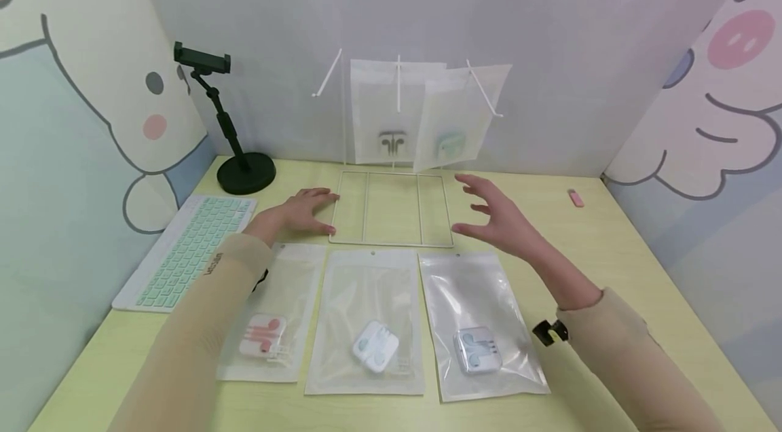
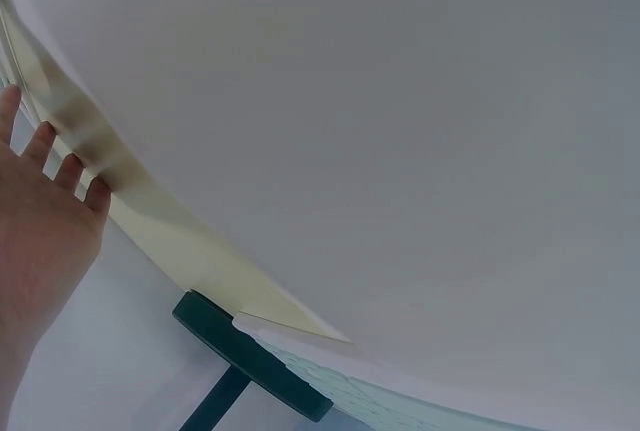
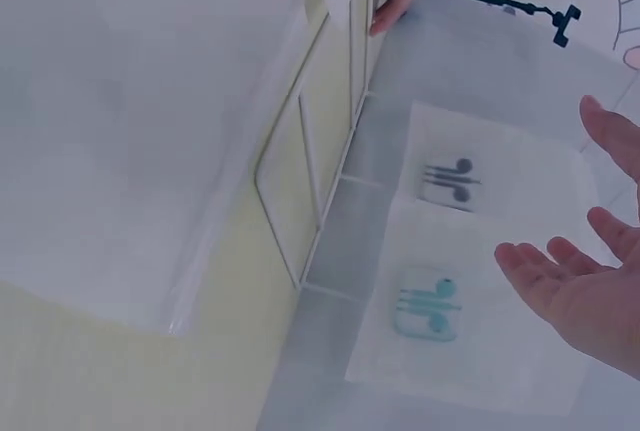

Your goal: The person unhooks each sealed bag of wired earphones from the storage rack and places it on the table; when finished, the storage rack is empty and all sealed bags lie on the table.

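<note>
A white wire display rack (image 1: pixel 391 243) stands against the back wall, its flat base on the table. My left hand (image 1: pixel 301 212) is at the left side of that base, thumb and fingertips close against the wire. Off the right side, my right hand (image 1: pixel 502 220) holds nothing, fingers spread and slightly bent. Two frosted pouches with earphones hang on the rack's hooks, a pouch with dark earphones (image 1: pixel 392 142) and a pouch with green earphones (image 1: pixel 451 145). Nearer me lie a pink-earphone pouch (image 1: pixel 287 289), a white-earphone pouch (image 1: pixel 373 293) and a blue-earphone pouch (image 1: pixel 467 289).
A white keyboard with green keys (image 1: pixel 194 252) lies at the left, below a black phone stand (image 1: pixel 246 174). A small pink object (image 1: pixel 575 198) is on the table at the far right. The rack's left hook (image 1: pixel 328 73) carries no pouch. Patterned panels flank both sides.
</note>
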The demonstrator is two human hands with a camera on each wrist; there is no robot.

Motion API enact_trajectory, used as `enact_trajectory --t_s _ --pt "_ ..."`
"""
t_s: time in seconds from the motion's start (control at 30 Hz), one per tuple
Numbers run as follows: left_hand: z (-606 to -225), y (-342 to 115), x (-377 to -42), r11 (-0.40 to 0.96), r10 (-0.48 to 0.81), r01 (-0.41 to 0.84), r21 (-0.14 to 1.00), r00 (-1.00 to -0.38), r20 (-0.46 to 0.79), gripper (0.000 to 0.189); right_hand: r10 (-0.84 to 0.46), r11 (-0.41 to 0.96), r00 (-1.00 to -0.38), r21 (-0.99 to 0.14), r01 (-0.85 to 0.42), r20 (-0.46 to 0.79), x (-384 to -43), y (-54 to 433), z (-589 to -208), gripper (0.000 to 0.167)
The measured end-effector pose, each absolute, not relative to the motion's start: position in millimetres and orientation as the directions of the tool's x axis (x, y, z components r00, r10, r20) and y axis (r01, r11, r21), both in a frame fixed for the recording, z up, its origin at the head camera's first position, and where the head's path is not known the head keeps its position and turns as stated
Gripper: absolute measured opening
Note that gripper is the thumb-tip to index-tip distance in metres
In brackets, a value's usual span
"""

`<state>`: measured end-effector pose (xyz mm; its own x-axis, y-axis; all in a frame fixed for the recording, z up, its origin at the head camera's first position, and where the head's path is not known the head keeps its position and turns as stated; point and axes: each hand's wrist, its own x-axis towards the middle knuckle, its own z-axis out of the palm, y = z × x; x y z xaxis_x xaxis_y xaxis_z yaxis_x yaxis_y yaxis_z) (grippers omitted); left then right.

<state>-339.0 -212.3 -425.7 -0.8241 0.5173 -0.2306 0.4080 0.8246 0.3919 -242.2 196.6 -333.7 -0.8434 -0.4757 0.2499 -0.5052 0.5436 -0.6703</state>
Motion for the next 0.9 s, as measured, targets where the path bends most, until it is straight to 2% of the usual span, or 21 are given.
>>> enact_trajectory --t_s 0.23,0.4,0.73,0.9 --pt "-424.7 -214.5 -339.1 0.828 0.514 0.408 0.384 -0.827 -0.229 0.090 -0.529 0.432 -0.802 -0.725 -0.536 0.277 -279.3 157.1 -322.6 0.089" --pt "-422.5 -213.4 -339.0 0.832 0.506 0.399 0.386 -0.832 -0.229 0.088 -0.535 0.410 -0.796 -0.738 -0.537 0.282 -302.5 135.6 -315.8 0.091" --pt "-428.9 -212.5 -343.0 0.835 0.505 0.399 0.379 -0.831 -0.236 0.089 -0.513 0.423 -0.848 -0.821 -0.384 0.132 -341.6 122.9 -327.8 0.094" --pt "-432.1 -213.7 -342.6 0.836 0.502 0.396 0.380 -0.832 -0.236 0.090 -0.471 0.377 -0.868 -0.855 -0.357 0.155 -355.6 121.4 -331.6 0.094"
